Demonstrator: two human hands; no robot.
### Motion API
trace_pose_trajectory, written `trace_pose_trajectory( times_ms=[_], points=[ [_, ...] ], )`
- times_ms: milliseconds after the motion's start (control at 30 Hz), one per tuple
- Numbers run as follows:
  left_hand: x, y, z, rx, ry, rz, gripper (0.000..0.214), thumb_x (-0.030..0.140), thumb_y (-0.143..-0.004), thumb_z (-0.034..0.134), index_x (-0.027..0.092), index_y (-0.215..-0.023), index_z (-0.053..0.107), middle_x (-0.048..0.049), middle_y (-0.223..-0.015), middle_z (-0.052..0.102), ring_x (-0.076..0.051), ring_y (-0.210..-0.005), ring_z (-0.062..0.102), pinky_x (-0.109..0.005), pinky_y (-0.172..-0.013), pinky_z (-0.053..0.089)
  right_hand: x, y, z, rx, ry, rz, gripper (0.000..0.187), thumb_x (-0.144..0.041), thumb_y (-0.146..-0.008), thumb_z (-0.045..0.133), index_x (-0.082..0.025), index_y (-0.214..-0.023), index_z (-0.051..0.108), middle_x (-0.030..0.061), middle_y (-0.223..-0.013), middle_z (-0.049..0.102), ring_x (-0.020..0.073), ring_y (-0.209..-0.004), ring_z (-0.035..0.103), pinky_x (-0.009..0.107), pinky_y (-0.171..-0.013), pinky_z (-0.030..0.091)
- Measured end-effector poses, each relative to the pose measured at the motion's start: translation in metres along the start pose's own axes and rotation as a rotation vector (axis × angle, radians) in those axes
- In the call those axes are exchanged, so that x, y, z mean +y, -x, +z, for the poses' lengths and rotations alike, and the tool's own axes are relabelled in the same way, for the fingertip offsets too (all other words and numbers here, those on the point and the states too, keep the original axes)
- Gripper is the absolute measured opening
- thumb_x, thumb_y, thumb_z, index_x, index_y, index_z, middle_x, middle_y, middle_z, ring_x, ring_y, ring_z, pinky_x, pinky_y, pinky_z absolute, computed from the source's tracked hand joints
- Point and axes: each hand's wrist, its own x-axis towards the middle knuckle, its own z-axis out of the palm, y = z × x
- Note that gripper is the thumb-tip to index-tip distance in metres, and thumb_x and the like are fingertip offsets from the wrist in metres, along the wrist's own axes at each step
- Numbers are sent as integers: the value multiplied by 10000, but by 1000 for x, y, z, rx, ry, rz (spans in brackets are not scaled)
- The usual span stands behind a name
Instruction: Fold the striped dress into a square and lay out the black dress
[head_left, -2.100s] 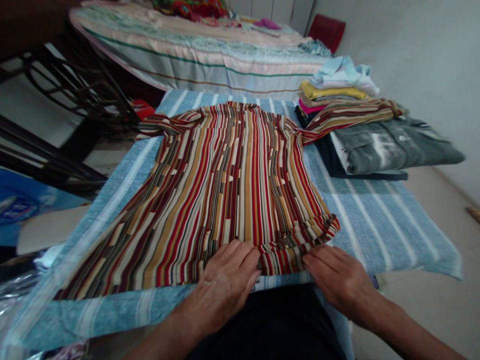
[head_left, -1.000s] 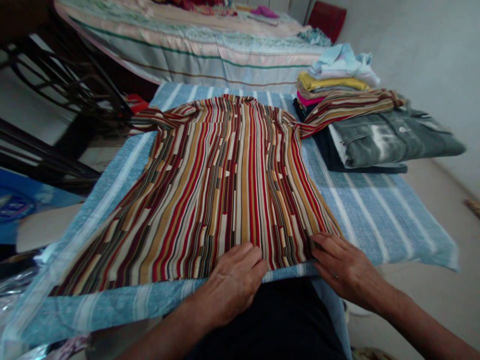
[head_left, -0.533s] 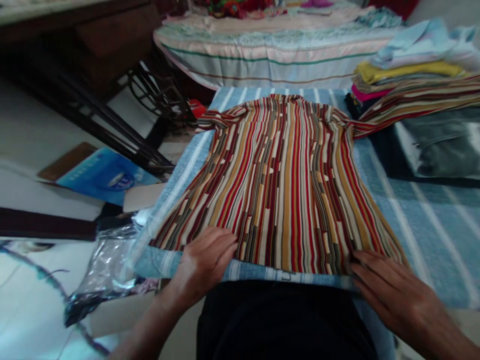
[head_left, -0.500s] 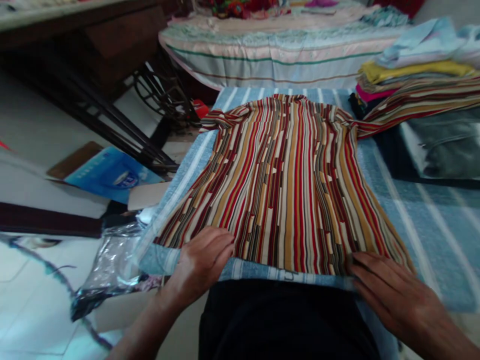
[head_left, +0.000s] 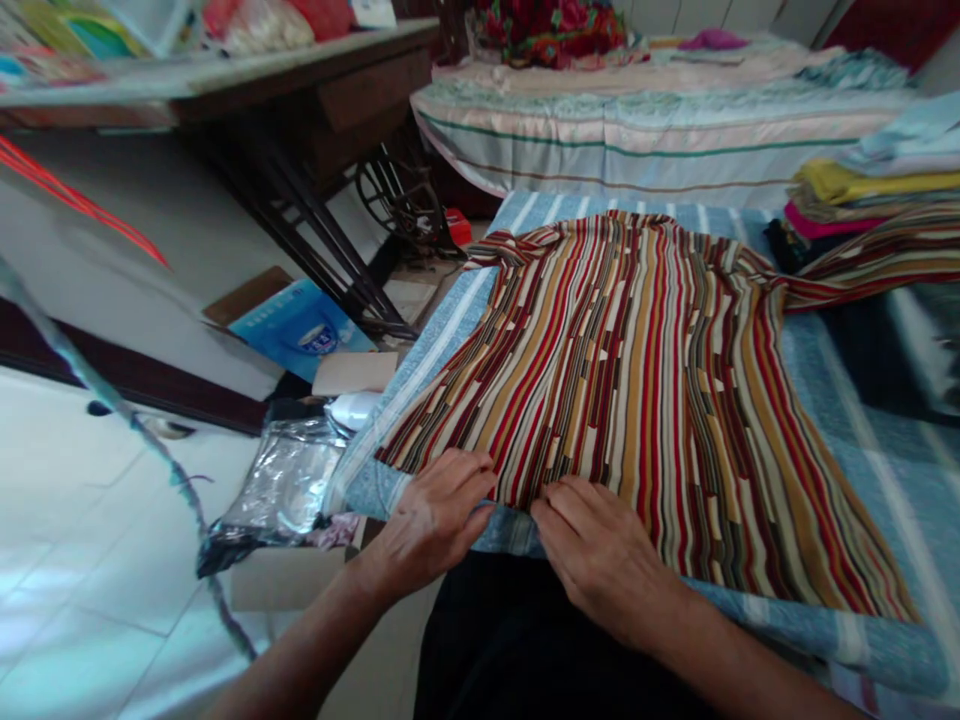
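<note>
left hand [head_left: 439, 515]: fingers curled at the near hem of the striped shirt [head_left: 645, 370], can't tell if pinching. right hand [head_left: 600, 550]: flat and spread on the hem, just beside it. Shirt lies flat on the blue cloth [head_left: 885, 470]. Best to smooth outward with light, even tension.

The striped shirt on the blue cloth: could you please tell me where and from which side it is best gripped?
Probably at the near hem, from the person's own side: the striped shirt lies flat, and that free edge sits by the left hand and right hand. Its far sleeve drapes over the stack of folded clothes.
</note>
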Motion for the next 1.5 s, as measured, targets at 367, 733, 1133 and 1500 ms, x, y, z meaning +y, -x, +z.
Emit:
trace_pose_trajectory(
  times_ms=[367, 733, 1133, 1500],
  points=[
    [-7, -7, 2, -76, 47, 69, 166, 134, -871, 433, 155, -912, 593, -69, -941, 587, -169, -898, 541, -314, -827, 464, 3, -2, 18, -16, -27, 90, 156, -61, -823, 476, -144, -813, 608, 55, -791, 556, 207, -784, 472, 343, -728, 420],
    [-10, -7, 1, -110, 66, 68, 175, 161, -852, 466, 156, -990, 574, -76, -986, 584, -190, -959, 538, -340, -869, 455, 10, -7, 21, -8, -65, 158, 190, -52, -813, 454, -164, -721, 577, 38, -735, 534, 184, -758, 470, 307, -693, 387],
    [-6, -9, 12, 7, 0, 60, 183, 109, -868, 414, 147, -850, 591, -82, -965, 605, -166, -876, 560, -329, -819, 484, 16, -15, 16, -10, -248, 282, 227, -94, -856, 422, -159, -745, 609, 39, -736, 550, 171, -764, 511, 296, -698, 403],
    [-4, 0, 1, -103, -56, 130, 240, 63, -860, 378, 149, -916, 595, -96, -1001, 590, -181, -883, 537, -339, -822, 480, -4, 2, 24, 87, 20, 25, 266, -50, -870, 360, -108, -851, 619, 125, -912, 566, 236, -875, 487, 372, -732, 434]
  ],
)
